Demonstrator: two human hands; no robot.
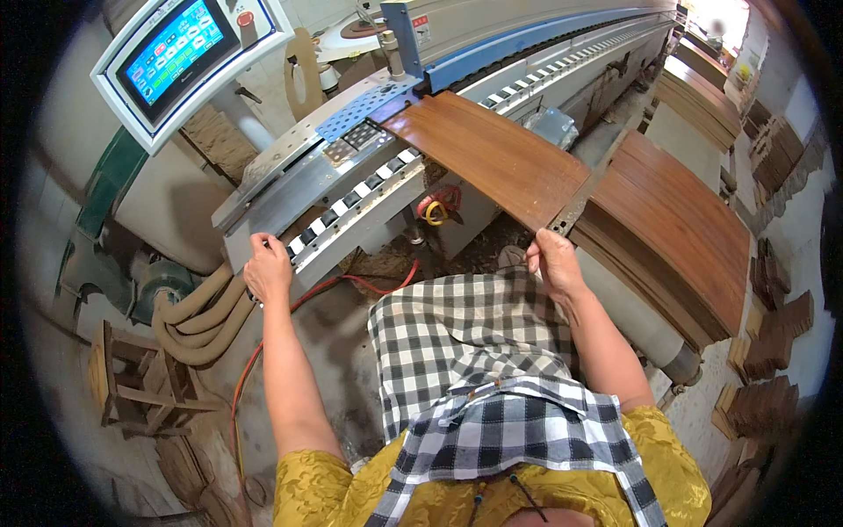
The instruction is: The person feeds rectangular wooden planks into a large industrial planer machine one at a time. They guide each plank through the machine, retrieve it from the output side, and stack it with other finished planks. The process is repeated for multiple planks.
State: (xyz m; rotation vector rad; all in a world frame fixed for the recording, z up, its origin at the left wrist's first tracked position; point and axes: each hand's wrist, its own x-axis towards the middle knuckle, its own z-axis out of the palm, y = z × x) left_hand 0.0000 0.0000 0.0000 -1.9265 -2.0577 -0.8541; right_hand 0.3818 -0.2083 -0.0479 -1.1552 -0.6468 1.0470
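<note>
A reddish-brown wood panel point(500, 158) lies with its far end on the bed of a long edge-processing machine point(303, 198), and its near end sticks out toward me. At the panel's near corner, my right hand point(558, 266) is closed, thumb and fingers pinching the edge. My left hand point(268, 270) is closed beside the near left end of the machine's roller track point(351, 198). Its fingers are curled down at the metal edge, and what they hold, if anything, is hidden.
A control screen point(180, 53) stands at upper left. Stacked wood panels point(672, 220) rest on rollers point(632, 303) at right, with more piles beyond. A wooden stool point(145, 378), ribbed hoses point(198, 321) and a red-orange air hose point(250, 369) are at left. A yellow-and-red coil point(436, 209) hangs under the machine.
</note>
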